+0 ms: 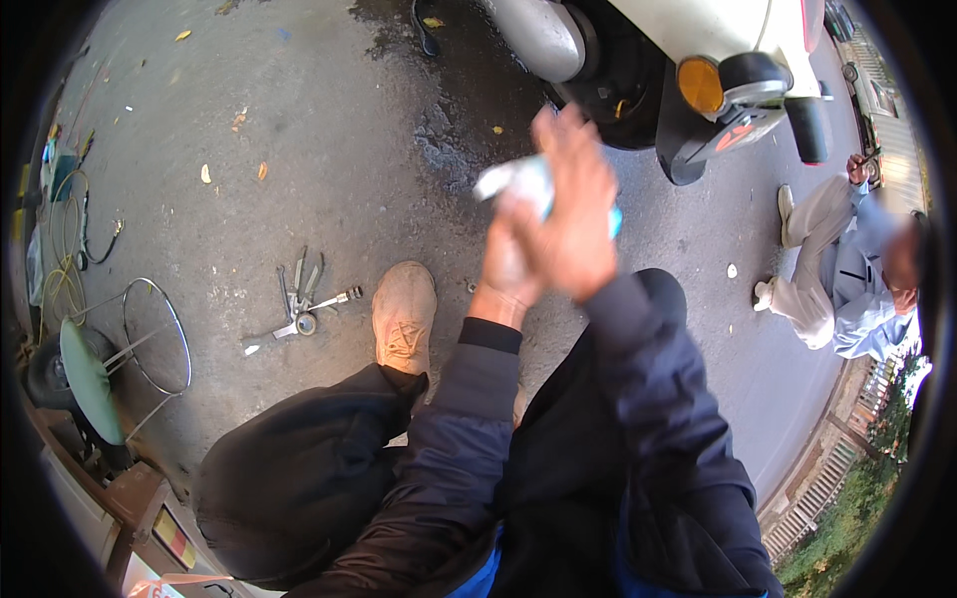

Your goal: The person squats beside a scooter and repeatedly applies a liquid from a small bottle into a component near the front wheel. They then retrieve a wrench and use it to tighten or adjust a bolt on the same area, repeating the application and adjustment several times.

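My left hand (510,261) and my right hand (576,204) are pressed together in front of me, over the ground near the scooter. Between the palms is a crumpled white and light-blue cloth (540,179), smeared by motion. One white end sticks out past my left fingers, and a bit of blue shows beyond the right hand. My left hand is closed round the cloth from below. The right hand's fingers lie long and close together over it, hiding much of it.
A white scooter (738,40) with an orange lamp stands ahead, above a wet patch. Pliers and other hand tools (302,317) lie left of my shoe (405,314). A green-seated stool (88,382) and hoses (68,254) are far left. Another person (847,264) sits at right.
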`<action>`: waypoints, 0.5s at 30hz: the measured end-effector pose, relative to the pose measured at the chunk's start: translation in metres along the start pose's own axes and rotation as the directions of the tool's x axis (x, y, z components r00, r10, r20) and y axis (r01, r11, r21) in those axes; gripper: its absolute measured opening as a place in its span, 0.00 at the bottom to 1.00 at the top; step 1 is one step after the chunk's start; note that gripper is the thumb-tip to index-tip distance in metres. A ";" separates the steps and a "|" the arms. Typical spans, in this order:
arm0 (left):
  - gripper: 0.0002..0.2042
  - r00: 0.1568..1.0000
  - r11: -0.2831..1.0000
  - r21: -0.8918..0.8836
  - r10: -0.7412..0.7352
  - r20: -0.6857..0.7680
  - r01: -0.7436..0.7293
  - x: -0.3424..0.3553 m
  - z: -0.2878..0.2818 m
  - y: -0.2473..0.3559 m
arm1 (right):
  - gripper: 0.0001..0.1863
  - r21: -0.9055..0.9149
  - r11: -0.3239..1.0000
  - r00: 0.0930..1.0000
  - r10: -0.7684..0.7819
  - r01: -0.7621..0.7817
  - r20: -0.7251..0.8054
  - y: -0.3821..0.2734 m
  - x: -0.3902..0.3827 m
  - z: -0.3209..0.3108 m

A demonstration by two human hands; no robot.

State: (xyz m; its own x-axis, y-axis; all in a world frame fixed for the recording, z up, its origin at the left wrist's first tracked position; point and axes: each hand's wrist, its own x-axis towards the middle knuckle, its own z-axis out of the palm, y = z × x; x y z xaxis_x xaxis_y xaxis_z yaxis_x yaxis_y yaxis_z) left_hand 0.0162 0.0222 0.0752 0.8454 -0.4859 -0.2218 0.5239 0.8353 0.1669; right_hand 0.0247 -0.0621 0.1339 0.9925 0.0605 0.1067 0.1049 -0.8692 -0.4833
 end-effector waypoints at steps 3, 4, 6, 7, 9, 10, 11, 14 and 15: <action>0.43 0.990 0.971 -0.201 -0.112 0.089 0.128 0.002 0.004 -0.004 | 0.51 -0.021 0.996 0.991 0.087 -0.090 -0.103 -0.013 0.009 -0.005; 0.46 0.956 0.966 -0.148 0.236 0.172 -0.212 0.001 0.007 -0.011 | 0.51 -0.063 0.997 0.999 0.045 -0.045 -0.006 -0.025 -0.012 -0.004; 0.52 0.985 0.984 0.030 0.174 0.012 -0.174 0.003 -0.001 -0.001 | 0.49 -0.187 0.958 0.972 0.196 -0.218 -0.129 -0.037 -0.014 0.056; 0.49 0.986 0.984 -0.063 0.167 -0.015 -0.167 0.000 -0.003 0.001 | 0.49 -0.206 0.873 0.868 0.359 -0.442 -0.344 -0.039 -0.003 0.100; 0.39 0.987 0.984 -0.134 0.131 0.089 -0.119 -0.004 -0.001 -0.001 | 0.48 -0.096 0.991 0.994 -0.089 0.095 0.066 -0.027 -0.021 0.009; 0.35 1.000 0.990 -0.143 -0.004 0.030 0.008 -0.004 -0.001 0.001 | 0.46 -0.138 0.989 0.990 -0.075 0.058 -0.116 -0.011 0.005 0.004; 0.34 0.993 0.952 -0.285 -0.103 0.052 0.114 -0.004 0.003 -0.001 | 0.46 -0.039 0.999 0.968 -0.002 -0.008 -0.249 0.002 0.028 -0.003; 0.41 0.955 0.955 -0.223 0.236 0.179 -0.194 -0.003 0.012 -0.004 | 0.47 -0.121 0.993 0.999 -0.006 0.000 -0.052 -0.018 0.006 -0.006; 0.42 0.984 0.973 -0.195 0.145 0.102 -0.123 0.000 0.007 0.005 | 0.47 -0.123 0.992 0.995 -0.005 0.017 0.101 -0.041 -0.022 -0.005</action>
State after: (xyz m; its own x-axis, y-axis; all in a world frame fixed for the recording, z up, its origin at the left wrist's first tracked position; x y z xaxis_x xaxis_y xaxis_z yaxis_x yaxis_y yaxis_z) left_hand 0.0194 0.0245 0.0828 0.9186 -0.3835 -0.0958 0.3854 0.9227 0.0023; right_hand -0.0013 -0.0299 0.1555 0.9933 0.1141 0.0207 0.1136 -0.9218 -0.3708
